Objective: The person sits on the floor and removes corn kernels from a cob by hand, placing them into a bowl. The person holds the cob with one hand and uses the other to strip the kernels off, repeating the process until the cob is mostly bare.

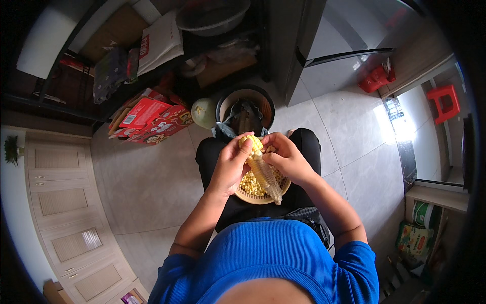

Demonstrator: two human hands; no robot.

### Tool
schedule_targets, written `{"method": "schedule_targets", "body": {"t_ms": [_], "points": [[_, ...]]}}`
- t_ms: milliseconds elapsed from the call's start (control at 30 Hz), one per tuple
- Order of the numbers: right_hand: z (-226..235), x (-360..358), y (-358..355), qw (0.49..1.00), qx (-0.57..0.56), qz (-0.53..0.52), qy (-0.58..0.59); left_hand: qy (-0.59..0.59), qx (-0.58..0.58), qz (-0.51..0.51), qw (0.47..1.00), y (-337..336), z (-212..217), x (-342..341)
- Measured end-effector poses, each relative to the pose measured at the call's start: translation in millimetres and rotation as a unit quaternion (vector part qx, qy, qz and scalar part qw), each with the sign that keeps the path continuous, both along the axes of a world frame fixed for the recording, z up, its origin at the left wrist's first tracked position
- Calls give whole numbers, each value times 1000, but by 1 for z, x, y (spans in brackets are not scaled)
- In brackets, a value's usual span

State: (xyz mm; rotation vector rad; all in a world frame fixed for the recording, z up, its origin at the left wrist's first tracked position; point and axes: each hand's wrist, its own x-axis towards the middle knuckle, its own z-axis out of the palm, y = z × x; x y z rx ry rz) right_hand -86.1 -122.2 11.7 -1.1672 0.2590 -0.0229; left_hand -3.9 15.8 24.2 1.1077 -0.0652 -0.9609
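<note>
A corn cob [265, 176] is held over my lap, its lower length stripped bare and yellow kernels left at the far end. My left hand [230, 164] is closed around the kernel-covered end, thumb lying along it. On the other side, my right hand [288, 156] grips the cob with its thumb pressed near where kernels meet the bare part. Beneath them a round tan basket [256, 200] rests on my thighs. Loose corn kernels [251, 186] lie in it, partly hidden by the cob and hands.
A trash bin [270, 99] with a dark liner stands just beyond my knees. Left of it are a pale green melon [203, 112] and red cardboard boxes [159, 119]. A dark shelf [202, 55] and a fridge [349, 35] stand behind. Cabinets [66, 202] line the left.
</note>
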Motion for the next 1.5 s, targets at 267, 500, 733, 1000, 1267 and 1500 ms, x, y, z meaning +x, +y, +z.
{"method": "schedule_targets", "body": {"t_ms": [267,500,733,1000,1267,1500], "points": [[5,-1,1,999,3,-35,-22,27,-24,21,999,-1,4,-2],[8,2,8,998,-17,-47,39,-6,-73,37,997,-4,4,-11],[7,4,20,995,-43,-86,0,-38,-106,64,992,-3,-3,-20],[-3,-3,28,989,-80,-119,-33,-21,-129,60,990,-5,-1,-20],[1,-1,18,993,-80,-77,-33,2,-127,60,990,-5,6,-13],[9,0,20,978,-180,-103,-29,6,-122,62,991,-8,12,-19]]}}
